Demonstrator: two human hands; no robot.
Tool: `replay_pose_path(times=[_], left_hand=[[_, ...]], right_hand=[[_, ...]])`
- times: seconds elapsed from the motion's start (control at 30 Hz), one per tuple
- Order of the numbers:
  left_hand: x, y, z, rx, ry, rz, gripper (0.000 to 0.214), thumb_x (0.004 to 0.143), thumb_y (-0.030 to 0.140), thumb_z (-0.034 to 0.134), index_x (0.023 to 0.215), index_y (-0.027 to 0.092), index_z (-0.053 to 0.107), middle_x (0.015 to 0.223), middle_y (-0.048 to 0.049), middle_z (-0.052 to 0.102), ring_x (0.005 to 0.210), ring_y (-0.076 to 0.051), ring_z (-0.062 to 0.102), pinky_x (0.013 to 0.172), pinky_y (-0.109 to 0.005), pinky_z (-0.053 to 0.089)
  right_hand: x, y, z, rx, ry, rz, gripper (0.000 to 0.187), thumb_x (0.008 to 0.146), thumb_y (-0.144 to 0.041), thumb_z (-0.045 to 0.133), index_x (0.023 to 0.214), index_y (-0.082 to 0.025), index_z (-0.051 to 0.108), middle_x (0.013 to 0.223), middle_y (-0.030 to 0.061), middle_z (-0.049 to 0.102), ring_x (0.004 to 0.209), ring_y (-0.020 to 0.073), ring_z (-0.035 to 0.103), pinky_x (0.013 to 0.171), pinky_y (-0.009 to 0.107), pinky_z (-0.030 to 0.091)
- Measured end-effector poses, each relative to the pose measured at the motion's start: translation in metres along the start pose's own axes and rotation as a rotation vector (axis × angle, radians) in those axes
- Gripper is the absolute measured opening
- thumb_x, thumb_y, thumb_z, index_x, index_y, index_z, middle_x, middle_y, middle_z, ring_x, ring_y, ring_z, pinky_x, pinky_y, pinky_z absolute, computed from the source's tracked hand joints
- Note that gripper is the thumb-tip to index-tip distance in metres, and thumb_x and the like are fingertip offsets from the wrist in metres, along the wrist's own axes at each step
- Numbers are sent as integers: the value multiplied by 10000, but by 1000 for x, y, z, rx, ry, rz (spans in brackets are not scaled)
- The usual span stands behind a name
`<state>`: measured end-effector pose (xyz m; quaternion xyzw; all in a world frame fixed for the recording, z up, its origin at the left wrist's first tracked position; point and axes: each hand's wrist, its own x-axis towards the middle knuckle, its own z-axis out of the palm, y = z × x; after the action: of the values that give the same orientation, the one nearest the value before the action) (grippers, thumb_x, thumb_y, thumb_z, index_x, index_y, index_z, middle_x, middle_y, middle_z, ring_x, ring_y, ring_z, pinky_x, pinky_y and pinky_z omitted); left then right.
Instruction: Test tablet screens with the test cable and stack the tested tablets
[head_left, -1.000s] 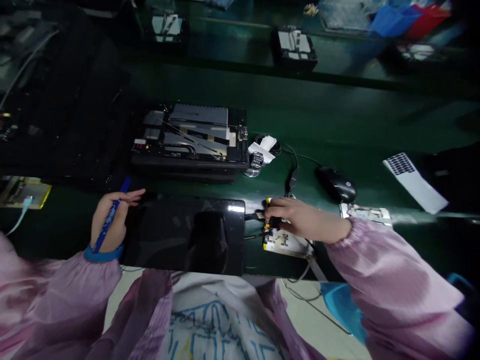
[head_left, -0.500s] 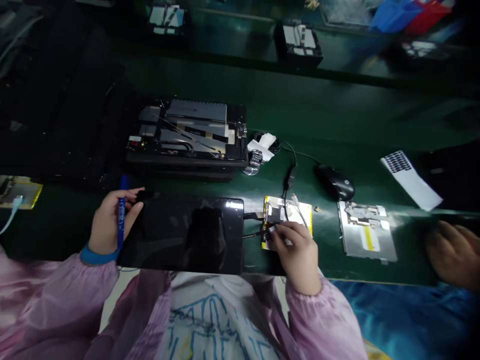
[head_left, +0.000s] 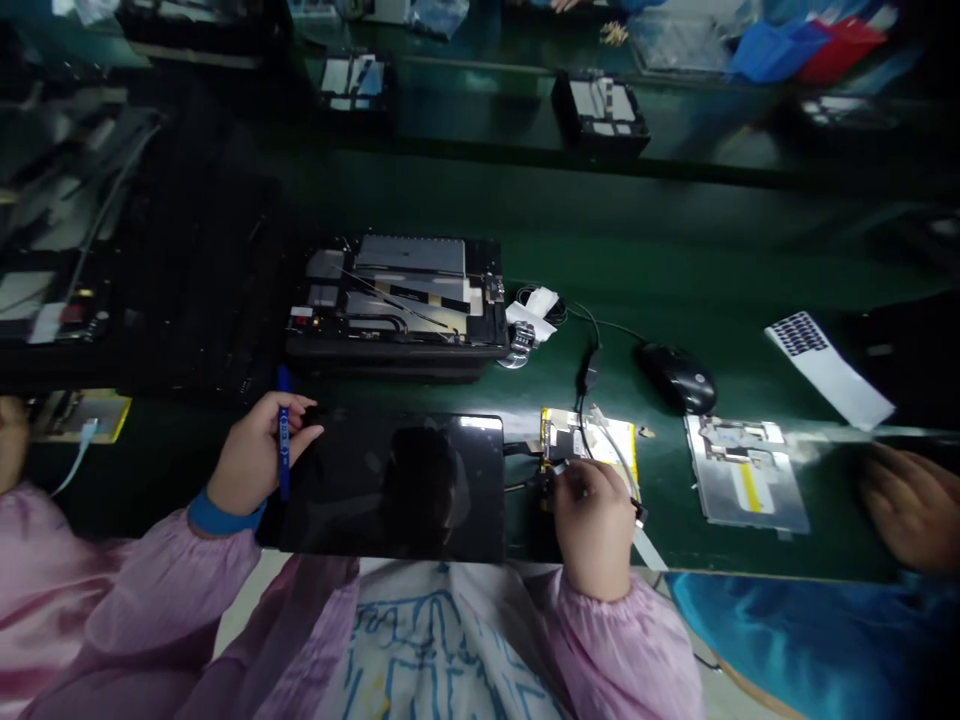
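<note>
A black tablet screen (head_left: 442,490) lies face up at the table's front edge. My left hand (head_left: 251,455) is closed around a blue pen-like tool (head_left: 284,445), its thumb and fingertips at the screen's upper left corner. To the right of the screen, flat cables run onto a silver board-and-battery part with yellow edges (head_left: 626,440). Over that part my right hand (head_left: 596,515) pinches the small end of a cable; the fingers partly hide it. A black cable (head_left: 591,375) and a whitish cable (head_left: 606,430) reach down to the same hand.
Behind the screen stands a stack of opened tablet bodies (head_left: 397,340). A black mouse (head_left: 679,378), a metal plate part (head_left: 750,480) and a label sheet (head_left: 829,370) lie to the right. A co-worker's hand (head_left: 911,505) rests at far right; another person's hand (head_left: 11,440) shows at far left.
The view has shifted, so most things appear lower and farther right. My right hand has turned slightly over the cables, and a pale strip now shows below it. My left hand keeps its hold.
</note>
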<state>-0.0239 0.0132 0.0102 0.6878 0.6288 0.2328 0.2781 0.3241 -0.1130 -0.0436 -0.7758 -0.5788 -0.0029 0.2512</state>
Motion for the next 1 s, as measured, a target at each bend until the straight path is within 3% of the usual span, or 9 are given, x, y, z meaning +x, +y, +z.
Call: replay_pose_path(times=[0.13, 0.37, 0.5, 0.6, 0.7, 0.8, 0.9, 1.0], left_hand=[[2, 7, -9, 114, -75, 32, 231, 726, 334, 661, 891, 208, 558, 783, -9, 603, 706, -181, 607, 706, -353, 512], [2, 14, -14, 233, -139, 147, 311, 683, 234, 718, 858, 205, 462, 793, 18, 525, 636, -136, 533, 662, -300, 481], [5, 13, -13, 236, -144, 169, 353, 662, 197, 739, 850, 212, 441, 811, 18, 512, 706, -153, 550, 705, -305, 478], [5, 15, -13, 245, -153, 130, 378, 658, 183, 752, 849, 212, 427, 813, 12, 509, 725, -161, 553, 712, -306, 468], [2, 19, -13, 271, -153, 74, 377, 668, 178, 750, 835, 211, 413, 767, 16, 502, 700, -166, 548, 691, -304, 454], [-3, 22, -13, 285, -146, 38, 342, 688, 168, 725, 817, 210, 412, 712, 27, 497, 646, -159, 538, 647, -293, 437], [-10, 24, -14, 254, -107, 50, 311, 691, 183, 718, 811, 206, 431, 706, 28, 511, 623, -148, 534, 632, -286, 437], [-19, 27, -19, 181, -34, 70, 247, 723, 203, 691, 811, 198, 460, 740, 19, 547, 630, -131, 549, 638, -279, 457]], right_hand=[[3, -5, 0, -33, 13, -3, 146, 843, -163, 457, 786, -200, 586, 763, 115, 622, 714, 261, 582, 618, 372, 473], [0, -7, 10, -30, 25, 7, 144, 732, -94, 447, 711, -206, 537, 681, 102, 585, 660, 253, 547, 607, 378, 455], [3, -5, -5, 49, -23, 64, 140, 740, -175, 457, 821, -177, 571, 748, 104, 608, 688, 248, 564, 603, 374, 461], [8, -15, -24, 92, 25, 58, 205, 742, -232, 475, 903, -169, 585, 848, 104, 606, 793, 249, 573, 685, 387, 473], [10, -38, -31, 153, -143, 2, 136, 800, -290, 497, 795, -186, 584, 777, 77, 592, 727, 215, 562, 662, 353, 465], [6, -60, -21, 183, -366, -35, 250, 873, -373, 467, 862, -161, 599, 787, 98, 616, 686, 215, 571, 630, 350, 467], [1, -69, -10, 191, -343, -26, 332, 894, -421, 443, 935, -134, 606, 846, 135, 632, 745, 247, 595, 664, 379, 477], [-2, -67, -9, 323, -331, 53, 360, 859, -478, 509, 959, -145, 604, 746, 88, 622, 667, 223, 591, 607, 352, 474]])
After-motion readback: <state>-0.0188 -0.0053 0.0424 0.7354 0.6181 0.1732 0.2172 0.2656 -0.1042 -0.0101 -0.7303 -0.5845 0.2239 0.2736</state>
